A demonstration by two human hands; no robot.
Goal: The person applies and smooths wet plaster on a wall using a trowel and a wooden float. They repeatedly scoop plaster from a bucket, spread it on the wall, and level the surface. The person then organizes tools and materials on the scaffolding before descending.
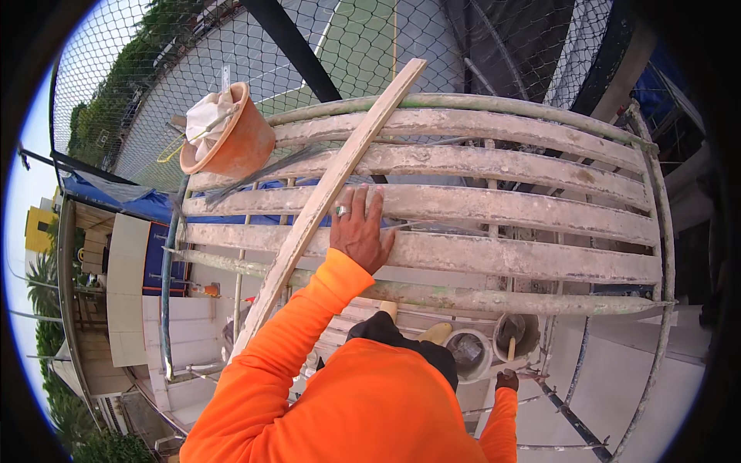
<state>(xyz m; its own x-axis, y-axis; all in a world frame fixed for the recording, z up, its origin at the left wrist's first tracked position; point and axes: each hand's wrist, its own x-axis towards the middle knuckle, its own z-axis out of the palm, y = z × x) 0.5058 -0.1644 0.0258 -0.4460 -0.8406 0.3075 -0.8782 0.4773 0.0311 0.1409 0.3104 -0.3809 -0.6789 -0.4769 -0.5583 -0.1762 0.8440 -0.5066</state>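
Observation:
My left hand (360,231) lies palm down on the slatted wooden deck of a scaffold, fingers stretched out and a ring on one of them. Right beside it, touching or nearly touching its fingers, a long narrow wooden board (332,181) slants across the slats (494,204). Lower down on the right, my right hand (507,379) is closed at a thin scaffold pole (531,376); its fingers are dark and small in view. Two buckets stand just above that hand: one with grey contents (488,356), the other holding a tool with a wooden handle (512,349).
An orange bucket (258,147) with a white bag and tools sits at the deck's far left corner. Chain-link fence (421,46) rises behind the deck, with a court beyond. Gaps run between the slats. Below is a lower plank level (340,320), where yellowish boots (437,332) show.

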